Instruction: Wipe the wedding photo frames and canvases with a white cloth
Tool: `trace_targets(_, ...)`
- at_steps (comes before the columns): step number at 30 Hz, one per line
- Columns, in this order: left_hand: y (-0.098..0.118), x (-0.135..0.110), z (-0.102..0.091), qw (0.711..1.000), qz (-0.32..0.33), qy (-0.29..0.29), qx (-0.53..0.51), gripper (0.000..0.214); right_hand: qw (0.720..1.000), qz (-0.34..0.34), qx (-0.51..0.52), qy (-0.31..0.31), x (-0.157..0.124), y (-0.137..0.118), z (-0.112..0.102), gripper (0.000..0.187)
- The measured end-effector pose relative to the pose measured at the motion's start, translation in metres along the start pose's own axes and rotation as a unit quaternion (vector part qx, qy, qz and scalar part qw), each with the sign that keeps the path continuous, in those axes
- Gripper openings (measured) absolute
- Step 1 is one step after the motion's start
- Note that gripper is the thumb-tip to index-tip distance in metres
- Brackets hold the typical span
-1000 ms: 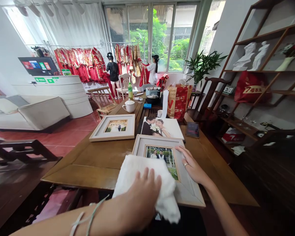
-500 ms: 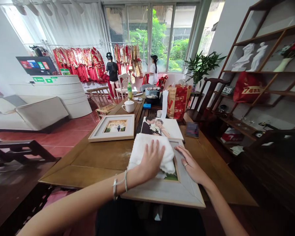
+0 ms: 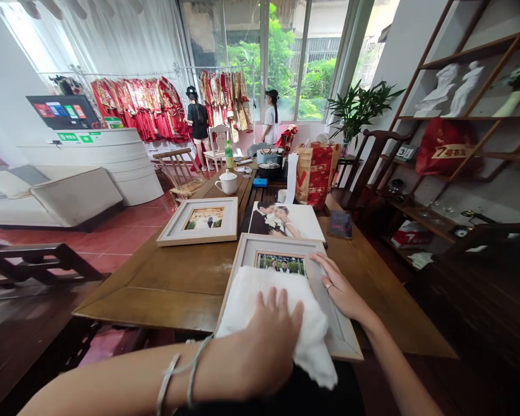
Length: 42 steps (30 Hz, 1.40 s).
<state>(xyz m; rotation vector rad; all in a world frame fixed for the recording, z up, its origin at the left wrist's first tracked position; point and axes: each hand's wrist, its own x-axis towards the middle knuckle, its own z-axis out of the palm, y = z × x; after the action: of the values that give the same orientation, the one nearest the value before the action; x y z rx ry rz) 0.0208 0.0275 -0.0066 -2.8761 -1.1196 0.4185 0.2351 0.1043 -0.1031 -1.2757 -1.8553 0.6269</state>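
My left hand (image 3: 264, 341) lies palm down on a folded white cloth (image 3: 260, 292), its fingers spread. Under the cloth is a pale picture frame (image 3: 246, 251) with a light wood rim, partly over the table's near edge. The top of a photo (image 3: 281, 263) inside it shows above the cloth; the rest is covered. A corner of the cloth hangs past the frame's near edge. My right hand (image 3: 340, 289), wearing a ring, rests on the frame's right border with fingers stretched out.
A second framed picture (image 3: 167, 231) lies at the left on the wooden table (image 3: 164, 289). Beyond the near frame lies a couple's photo print (image 3: 305, 222). Farther back stand a white lidded cup (image 3: 229, 184), a green bottle (image 3: 229, 155) and a red-brown paper bag (image 3: 316, 176). Two people stand by clothes racks.
My left hand and the cloth have slid toward me over the frame, uncovering the top of its photo. My right hand stays on the right border.
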Motion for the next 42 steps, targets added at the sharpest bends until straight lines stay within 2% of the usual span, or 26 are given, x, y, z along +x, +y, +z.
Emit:
trace_targets(4,0.016,-0.027,-0.008,0.997,0.011,-0.061,-0.037,0.051,1.0,0.009,-0.002,-0.003,0.0,-0.002,0.0,0.048)
trace_targets(7,0.019,-0.025,-0.008,0.997,0.006,-0.064,-0.038,0.059,1.0,0.009,-0.002,-0.001,0.0,-0.001,0.0,0.047)
trace_targets(10,0.008,-0.003,0.0,1.0,-0.018,-0.013,-0.011,0.077,1.0,0.002,0.005,0.002,0.0,0.0,0.0,0.046)
trace_targets(13,-0.014,0.032,0.007,0.996,-0.078,0.045,0.022,0.075,1.0,-0.005,0.013,0.001,0.001,0.001,0.0,0.045)
trace_targets(15,-0.028,0.054,0.008,0.992,-0.108,0.064,0.028,0.075,1.0,-0.006,0.017,0.003,0.001,0.001,0.0,0.044)
trace_targets(18,-0.033,0.068,0.008,0.992,-0.1,0.071,0.018,0.077,1.0,-0.002,0.023,0.015,0.002,0.001,0.001,0.043)
trace_targets(20,-0.025,0.062,0.008,0.995,-0.076,0.069,0.007,0.076,0.999,-0.001,0.03,0.02,0.001,0.0,0.001,0.044)
trace_targets(22,-0.013,0.046,0.005,0.997,-0.039,0.062,-0.01,0.075,0.999,0.003,0.035,0.021,0.001,0.0,0.0,0.044)
trace_targets(27,0.015,0.002,-0.01,0.992,0.097,0.009,-0.078,0.07,0.999,0.018,0.045,0.022,0.001,-0.002,0.001,0.041)
trace_targets(29,0.021,-0.006,-0.01,0.987,0.138,0.012,-0.085,0.061,0.999,0.016,0.044,0.023,0.001,-0.002,0.001,0.04)
trace_targets(31,0.025,-0.008,-0.007,0.984,0.152,0.04,-0.086,0.044,0.999,0.015,0.04,0.026,0.0,-0.002,0.001,0.04)
trace_targets(33,0.027,-0.01,-0.004,0.988,0.124,0.045,-0.084,0.038,0.999,0.015,0.035,0.025,0.0,-0.003,0.0,0.04)
trace_targets(35,0.027,-0.012,-0.002,0.994,0.079,0.016,-0.079,0.041,0.999,0.014,0.028,0.022,0.0,-0.004,0.0,0.041)
trace_targets(38,0.024,-0.013,0.001,0.998,0.018,-0.019,-0.051,0.067,1.0,0.013,0.02,0.019,0.0,-0.004,0.0,0.042)
trace_targets(40,0.018,-0.006,0.006,0.999,-0.031,-0.004,-0.009,0.074,1.0,0.013,0.016,0.018,0.0,-0.003,0.0,0.043)
trace_targets(42,0.006,0.008,0.011,0.996,-0.08,0.027,0.035,0.071,1.0,0.011,0.014,0.018,0.0,-0.003,0.0,0.045)
